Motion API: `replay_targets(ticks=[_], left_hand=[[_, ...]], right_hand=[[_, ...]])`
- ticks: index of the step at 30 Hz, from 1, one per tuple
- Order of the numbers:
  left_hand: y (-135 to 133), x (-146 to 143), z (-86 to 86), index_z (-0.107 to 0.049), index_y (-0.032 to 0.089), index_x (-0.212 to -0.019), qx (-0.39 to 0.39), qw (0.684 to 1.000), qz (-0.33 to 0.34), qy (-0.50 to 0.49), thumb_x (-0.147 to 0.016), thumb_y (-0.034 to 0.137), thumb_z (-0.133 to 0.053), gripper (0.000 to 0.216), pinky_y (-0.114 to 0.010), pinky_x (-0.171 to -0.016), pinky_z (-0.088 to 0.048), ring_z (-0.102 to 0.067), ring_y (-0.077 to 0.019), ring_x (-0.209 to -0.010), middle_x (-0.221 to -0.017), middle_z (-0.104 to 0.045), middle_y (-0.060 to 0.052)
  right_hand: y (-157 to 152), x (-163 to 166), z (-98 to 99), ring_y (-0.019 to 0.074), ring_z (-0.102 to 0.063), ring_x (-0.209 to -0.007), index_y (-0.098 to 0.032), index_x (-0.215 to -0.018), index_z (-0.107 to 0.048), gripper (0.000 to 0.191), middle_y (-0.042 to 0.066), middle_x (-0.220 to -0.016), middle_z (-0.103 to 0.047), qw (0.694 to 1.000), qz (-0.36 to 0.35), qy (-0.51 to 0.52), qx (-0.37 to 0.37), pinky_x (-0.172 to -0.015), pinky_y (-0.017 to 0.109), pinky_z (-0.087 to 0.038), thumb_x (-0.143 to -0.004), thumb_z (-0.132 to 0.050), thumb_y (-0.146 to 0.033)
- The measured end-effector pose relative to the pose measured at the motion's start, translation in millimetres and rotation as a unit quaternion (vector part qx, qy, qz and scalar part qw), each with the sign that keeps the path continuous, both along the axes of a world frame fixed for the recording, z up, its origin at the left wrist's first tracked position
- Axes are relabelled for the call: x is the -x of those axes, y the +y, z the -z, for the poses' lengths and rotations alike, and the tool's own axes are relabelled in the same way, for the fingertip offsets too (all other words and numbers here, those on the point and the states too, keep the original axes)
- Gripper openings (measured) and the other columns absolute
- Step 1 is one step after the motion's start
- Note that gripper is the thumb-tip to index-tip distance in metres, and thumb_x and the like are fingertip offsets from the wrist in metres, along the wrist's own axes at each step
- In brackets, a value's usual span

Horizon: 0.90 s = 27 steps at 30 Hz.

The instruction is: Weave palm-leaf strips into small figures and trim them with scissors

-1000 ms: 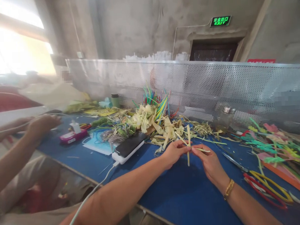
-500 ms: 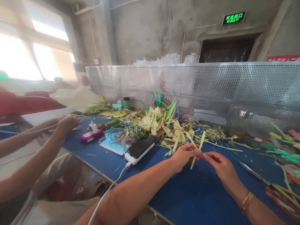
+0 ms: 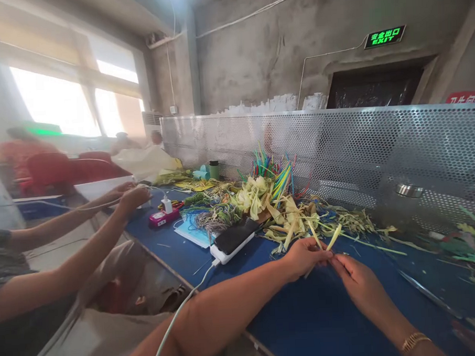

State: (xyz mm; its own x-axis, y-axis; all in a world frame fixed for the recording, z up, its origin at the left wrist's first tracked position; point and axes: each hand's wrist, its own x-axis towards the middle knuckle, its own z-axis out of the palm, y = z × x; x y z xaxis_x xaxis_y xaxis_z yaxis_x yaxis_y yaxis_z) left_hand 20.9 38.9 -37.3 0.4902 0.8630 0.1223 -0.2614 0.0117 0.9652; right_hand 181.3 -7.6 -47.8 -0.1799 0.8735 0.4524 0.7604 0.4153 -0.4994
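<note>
My left hand (image 3: 306,256) pinches pale yellow husk strips (image 3: 334,237) above the blue table (image 3: 307,322). Two strip ends stick up from the fingertips in a V, and a short end hangs below. Fingertips of my right hand (image 3: 354,272), bracelet on the wrist, close on the strips right beside my left fingers; the exact crossing point is hidden by the fingers. Just beyond my hands lies a heap of dry corn husks (image 3: 290,215). A black phone (image 3: 236,236) on a white power bank (image 3: 233,250) sits left of my left hand.
A cable (image 3: 180,311) runs across my left forearm. Coloured stems (image 3: 280,178), grey-green cords (image 3: 219,218) and a magenta power strip (image 3: 164,217) lie farther back. Scissors (image 3: 427,291) are at right. A perforated metal screen (image 3: 339,158) borders the table. A co-worker's hands (image 3: 132,195) work at left.
The view has turned left and up, so everything sits farther right and lower. Both hands still pinch the strips close together; the lower end shows less.
</note>
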Motion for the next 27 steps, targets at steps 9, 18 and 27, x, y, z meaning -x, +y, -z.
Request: replay_targets(ticks=[9,18,27], left_hand=[[-4.3,2.0,-0.6,-0.057,0.016,-0.069,0.024,0.999,0.012,0.042,-0.041,0.049,-0.084,0.051,-0.025,-0.057,-0.037,-0.050,-0.0095,-0.052,-0.056,-0.056,0.005],[5.5,-0.8,4.6,-0.056,0.017,-0.069,0.021,0.998,-0.012,0.057,-0.048,0.048,-0.082,0.046,-0.025,-0.054,-0.035,-0.048,-0.0098,-0.050,-0.053,-0.054,0.005],[10.3,3.4,5.3,-0.056,0.016,-0.068,-0.027,0.998,-0.025,0.051,-0.051,0.050,-0.078,0.044,-0.023,-0.049,-0.032,-0.046,-0.0084,-0.047,-0.051,-0.053,0.005]], right_hand=[[0.4,-0.9,2.9,0.0223,-0.065,-0.069,-0.025,-0.075,-0.066,0.040,0.007,-0.077,-0.071,1.000,0.014,-0.016,-0.009,-0.062,0.028,-0.047,-0.086,-0.040,-0.054],[0.0,0.1,0.8,0.0220,-0.063,-0.064,-0.026,-0.068,-0.064,0.037,0.005,-0.072,-0.070,1.000,0.011,-0.014,0.011,-0.054,0.027,-0.043,-0.085,-0.043,-0.053],[-1.5,6.2,-6.1,0.0191,-0.060,-0.063,-0.024,-0.066,-0.061,0.039,0.003,-0.067,-0.067,0.999,0.006,-0.007,0.046,-0.058,0.026,-0.040,-0.088,-0.039,-0.048]])
